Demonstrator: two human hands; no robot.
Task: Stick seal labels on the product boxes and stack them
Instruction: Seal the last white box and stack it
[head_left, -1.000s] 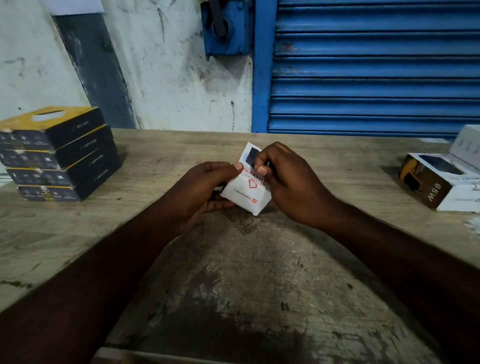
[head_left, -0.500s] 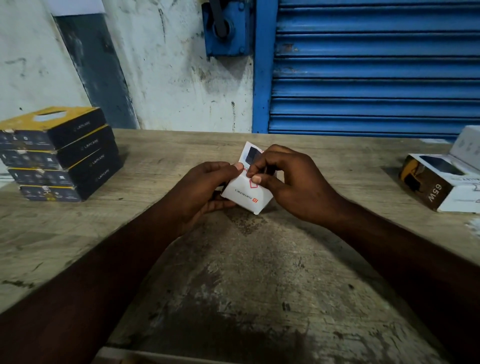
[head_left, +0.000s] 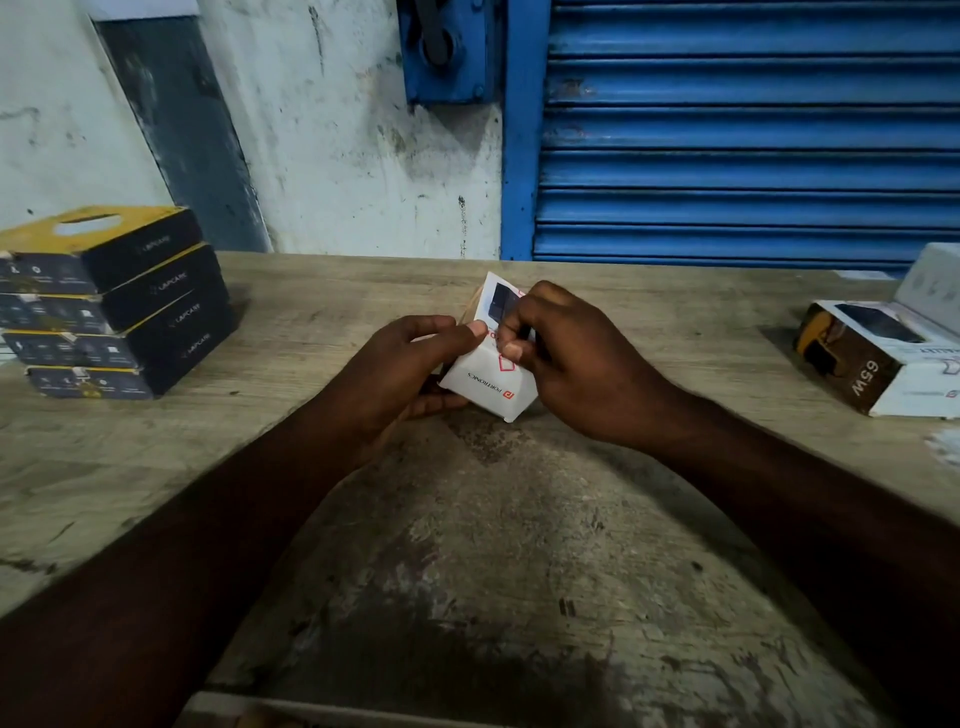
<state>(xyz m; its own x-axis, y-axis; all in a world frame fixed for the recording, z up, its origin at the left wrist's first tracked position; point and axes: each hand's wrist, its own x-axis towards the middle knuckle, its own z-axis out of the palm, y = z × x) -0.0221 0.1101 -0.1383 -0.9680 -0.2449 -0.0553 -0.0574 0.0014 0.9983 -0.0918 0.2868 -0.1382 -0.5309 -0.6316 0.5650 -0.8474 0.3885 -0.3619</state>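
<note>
Hands both on the white box at centre of the surface: left hand grips its left side, right hand pinches at its top face, long axis pointing away; stack of dark boxes lies far left, nearer left hand.

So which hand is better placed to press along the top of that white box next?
Probably the right hand: its fingertips sit on top of the white Portronics box by the red marking, while the left hand grips its side.
</note>
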